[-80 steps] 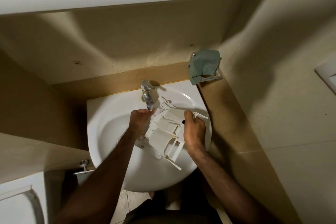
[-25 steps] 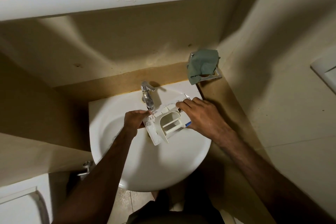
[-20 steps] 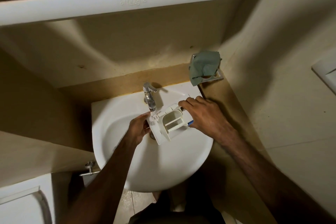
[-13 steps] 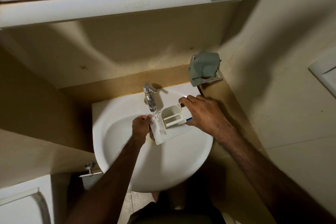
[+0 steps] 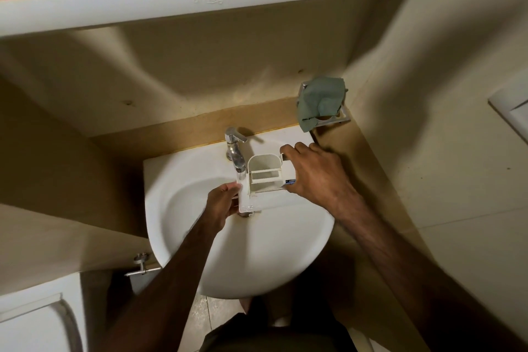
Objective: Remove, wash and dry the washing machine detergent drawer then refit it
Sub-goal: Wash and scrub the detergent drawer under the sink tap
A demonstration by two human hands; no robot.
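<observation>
The left hand (image 5: 223,203) pinches the front end of the detergent drawer (image 5: 264,180) while the right hand (image 5: 317,177) clasps its far end, holding it over the sink (image 5: 183,180) under the tap (image 5: 235,151). Removal looks done and washing underway; drying, perhaps with the green cloth (image 5: 320,103), and refitting remain.

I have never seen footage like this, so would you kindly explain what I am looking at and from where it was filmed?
There is no machine here: a camera worn on a person's head looks down at their two bare hands. They stand at a white basin with a chrome tap. The left hand and right hand together hold a white detergent drawer under the tap, with water seemingly running onto its left end. A green cloth hangs on a holder at the back right.
</observation>
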